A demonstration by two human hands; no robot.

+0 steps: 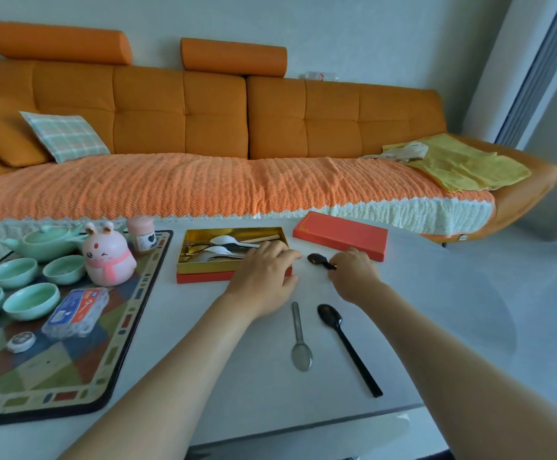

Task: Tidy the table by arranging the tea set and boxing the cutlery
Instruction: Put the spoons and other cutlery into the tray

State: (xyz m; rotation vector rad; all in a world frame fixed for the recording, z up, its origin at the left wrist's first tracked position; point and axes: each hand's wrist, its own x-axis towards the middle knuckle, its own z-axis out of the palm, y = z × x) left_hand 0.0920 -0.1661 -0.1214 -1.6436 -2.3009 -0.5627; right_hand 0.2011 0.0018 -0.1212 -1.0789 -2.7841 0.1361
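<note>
A: At the box (204, 277) corner, why does the left hand (263, 277) rest?

B: Fingers relaxed, likely steadying it. Just right of it, the right hand (353, 273) pinches a dark spoon (316, 259), probably bound inside.

Long orange sofa (184, 121), tufted back, spanning the far side. Above its back, two orange bolsters (58, 43) against a pale plain wall (336, 34). On its seat, a knitted orange throw (171, 187) with white edging; at its left end a plaid cushion (66, 136), at its right end a yellow cloth (469, 164). Right of the sofa, possibly a window frame (535, 68), blurred, with daylight; below it, pale floor (535, 260).
</note>
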